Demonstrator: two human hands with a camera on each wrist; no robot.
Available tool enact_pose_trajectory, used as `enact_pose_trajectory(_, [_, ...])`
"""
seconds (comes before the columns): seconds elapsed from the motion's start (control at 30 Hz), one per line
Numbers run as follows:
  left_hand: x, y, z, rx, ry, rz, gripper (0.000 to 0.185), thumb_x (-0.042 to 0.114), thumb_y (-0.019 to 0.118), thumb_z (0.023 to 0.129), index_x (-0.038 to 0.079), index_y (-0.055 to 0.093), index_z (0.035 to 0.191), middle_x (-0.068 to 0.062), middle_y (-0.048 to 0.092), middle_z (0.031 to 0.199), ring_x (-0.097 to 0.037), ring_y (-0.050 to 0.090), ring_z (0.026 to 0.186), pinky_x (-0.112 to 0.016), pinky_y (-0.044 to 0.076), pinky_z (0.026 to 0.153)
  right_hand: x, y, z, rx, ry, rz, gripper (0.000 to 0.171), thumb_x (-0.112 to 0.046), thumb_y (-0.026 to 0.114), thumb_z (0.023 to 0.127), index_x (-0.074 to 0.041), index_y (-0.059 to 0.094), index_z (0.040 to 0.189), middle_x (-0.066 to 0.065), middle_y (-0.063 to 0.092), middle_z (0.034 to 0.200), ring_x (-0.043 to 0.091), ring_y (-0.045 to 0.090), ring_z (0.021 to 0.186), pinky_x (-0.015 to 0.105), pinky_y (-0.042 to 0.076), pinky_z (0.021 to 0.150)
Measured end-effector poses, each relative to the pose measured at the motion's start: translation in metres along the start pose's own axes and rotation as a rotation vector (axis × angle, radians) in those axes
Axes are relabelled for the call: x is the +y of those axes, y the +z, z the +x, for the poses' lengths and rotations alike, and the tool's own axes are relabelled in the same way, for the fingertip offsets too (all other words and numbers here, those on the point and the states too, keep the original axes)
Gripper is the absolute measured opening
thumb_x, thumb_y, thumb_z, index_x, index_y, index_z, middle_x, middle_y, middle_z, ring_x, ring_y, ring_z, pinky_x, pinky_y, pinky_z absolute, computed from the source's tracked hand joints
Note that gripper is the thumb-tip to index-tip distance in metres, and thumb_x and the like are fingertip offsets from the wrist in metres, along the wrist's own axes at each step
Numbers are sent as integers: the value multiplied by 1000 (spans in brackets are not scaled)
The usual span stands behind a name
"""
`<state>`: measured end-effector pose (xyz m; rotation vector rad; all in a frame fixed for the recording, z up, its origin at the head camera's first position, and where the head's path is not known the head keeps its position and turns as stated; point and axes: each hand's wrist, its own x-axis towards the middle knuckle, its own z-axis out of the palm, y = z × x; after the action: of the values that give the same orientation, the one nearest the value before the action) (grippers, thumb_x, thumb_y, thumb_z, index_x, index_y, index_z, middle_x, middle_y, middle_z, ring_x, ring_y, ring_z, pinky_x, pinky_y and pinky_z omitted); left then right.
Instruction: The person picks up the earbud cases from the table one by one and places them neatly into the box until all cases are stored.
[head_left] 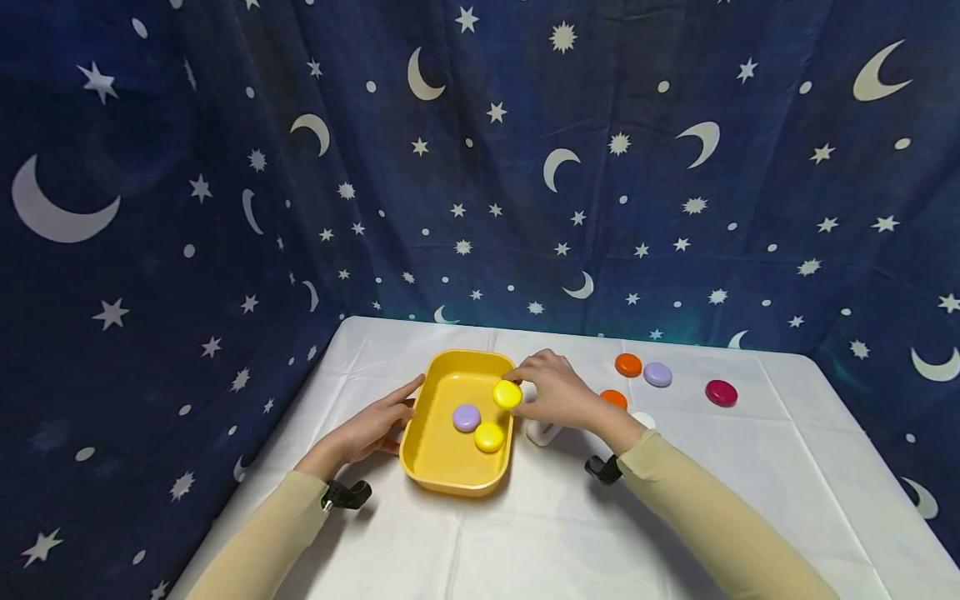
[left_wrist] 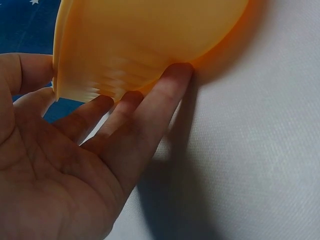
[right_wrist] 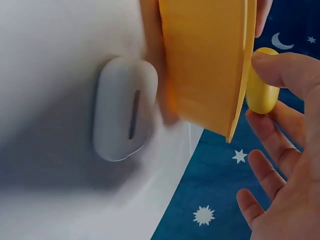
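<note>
A yellow rectangular tray (head_left: 442,475) stands on the white-covered table. My left hand (head_left: 375,423) touches its outer left side; in the left wrist view, extended fingers (left_wrist: 172,85) rest against the outer wall, with others at the rim. Over the tray's right rim, my right hand (head_left: 558,392) pinches a glossy yellow disc (head_left: 507,394) with rounded edges. The right wrist view has this yellow disc (right_wrist: 263,92) between thumb and fingertips, just past the rim. Inside the tray lie a lilac disc (head_left: 467,417) and another yellow disc (head_left: 489,437).
Beside the tray's right wall sits a white rounded object with a dark slot (right_wrist: 125,110), partly under my right hand. Farther right lie orange discs (head_left: 628,364), a lilac disc (head_left: 657,374), a dark red disc (head_left: 722,393) and a white disc (head_left: 643,420). A starry curtain (head_left: 510,167) hangs behind.
</note>
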<state>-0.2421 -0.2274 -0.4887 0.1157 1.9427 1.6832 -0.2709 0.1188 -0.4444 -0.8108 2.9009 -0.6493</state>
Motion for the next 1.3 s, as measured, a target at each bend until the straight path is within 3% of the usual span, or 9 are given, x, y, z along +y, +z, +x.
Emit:
enact_pose_trajectory(0.43, [2,2,3,12,-9,-3,73,15,50,101,36,22,164,-19,24,165,-30,57,117,-47,60,79,-13,4,30,-87,-76,-226,47,-46,77,82,-23,75,122,-9,68,107,20,45,110,48,33,102])
enact_pose_trajectory(0.57, [1,3,4,15,-12,-6,73,14,49,101,36,22,164,-19,22,166,-31,57,119,-48,60,79,-16,3,32,-111,-60,-262,51,-48,77,82,-23,75,126,-7,68,113,20,44,111,49,32,105])
enact_pose_trajectory(0.8, [1,2,3,16,-13,4,71,14,48,102,37,22,164,-17,20,167,-31,56,119,-47,60,79,-13,-4,27,-53,-26,-212,52,-43,76,84,-22,72,131,-2,66,124,25,43,124,50,33,106])
enact_pose_trajectory(1.03, [2,1,3,15,-17,12,71,14,47,102,38,22,164,-17,20,166,-30,57,116,-46,60,78,-3,-11,16,33,-30,-124,44,-38,75,88,-22,74,129,-3,67,118,24,44,126,50,33,106])
enact_pose_trajectory(1.3, [0,1,1,1,-1,5,72,11,46,102,36,19,165,-17,22,166,-30,57,114,-45,60,77,5,-19,0,61,-32,-62,43,-36,72,89,-23,73,129,-4,67,118,24,43,127,51,33,106])
